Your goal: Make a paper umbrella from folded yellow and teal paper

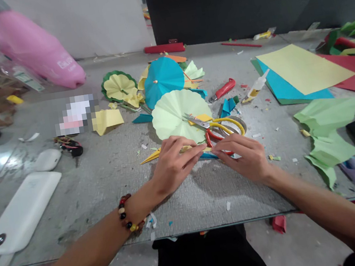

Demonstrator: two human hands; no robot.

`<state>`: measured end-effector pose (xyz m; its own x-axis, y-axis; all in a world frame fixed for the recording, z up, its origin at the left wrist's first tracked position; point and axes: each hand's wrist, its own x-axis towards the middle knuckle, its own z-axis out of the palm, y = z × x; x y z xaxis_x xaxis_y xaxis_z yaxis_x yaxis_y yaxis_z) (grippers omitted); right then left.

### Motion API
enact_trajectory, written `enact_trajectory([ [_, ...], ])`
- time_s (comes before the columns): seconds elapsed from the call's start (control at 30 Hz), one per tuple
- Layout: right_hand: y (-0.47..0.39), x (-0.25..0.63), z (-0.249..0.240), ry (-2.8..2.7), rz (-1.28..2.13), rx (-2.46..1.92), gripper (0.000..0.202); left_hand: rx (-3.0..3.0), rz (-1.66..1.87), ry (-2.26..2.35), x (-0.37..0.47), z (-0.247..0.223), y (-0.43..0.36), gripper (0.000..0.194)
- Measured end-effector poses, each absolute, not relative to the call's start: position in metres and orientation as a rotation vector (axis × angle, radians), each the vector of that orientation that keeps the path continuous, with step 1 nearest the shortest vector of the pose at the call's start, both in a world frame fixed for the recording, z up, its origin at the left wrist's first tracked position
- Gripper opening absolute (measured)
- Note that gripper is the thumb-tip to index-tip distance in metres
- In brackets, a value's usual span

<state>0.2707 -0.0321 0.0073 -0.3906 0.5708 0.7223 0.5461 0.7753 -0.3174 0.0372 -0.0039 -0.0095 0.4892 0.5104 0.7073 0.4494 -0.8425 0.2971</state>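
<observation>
My left hand (177,162), with a beaded bracelet on its wrist, pinches a small yellow paper piece (207,149) from the left. The fingertips of my right hand (242,154) close on its other end. A folded yellow paper strip (151,156) pokes out left of my left hand. Just beyond my hands lie scissors (228,126) with yellow and red handles, their blades over a pale green pleated paper disc (178,115). Under my fingers shows a blue paper piece (208,156). A tape roll (237,120) sits beneath the scissor handles.
Farther back are a blue paper disc (165,80), a yellow-green paper rosette (119,86), a red cutter (224,89) and a glue bottle (257,87). Paper sheets (301,68) and crumpled green paper (328,128) lie right. A white power bank (22,211) lies left.
</observation>
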Motion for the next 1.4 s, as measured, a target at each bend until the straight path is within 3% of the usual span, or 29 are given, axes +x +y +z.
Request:
enact_trajectory([
  [0.63, -0.0344, 0.2688, 0.0143, -2.077, -0.027, -0.704, 0.024, 2.668, 1.232, 0.629, 0.0390, -0.0047, -0.0066, 0.007],
  [0.77, -0.0335, 0.2669, 0.0128, -2.117, 0.041, -0.755, 0.020, 2.652, 1.215, 0.612, 0.0383, -0.0061, -0.0067, 0.010],
  [1.03, -0.0331, 0.2677, 0.0123, -2.072, 0.100, -0.754, 0.029, 2.614, 1.245, 0.578, 0.0370, -0.0092, -0.0072, 0.025],
  [1.4, -0.0319, 0.2678, 0.0087, -2.149, 0.095, -0.814, 0.021, 2.574, 1.280, 0.584, 0.0382, -0.0056, -0.0108, 0.017],
])
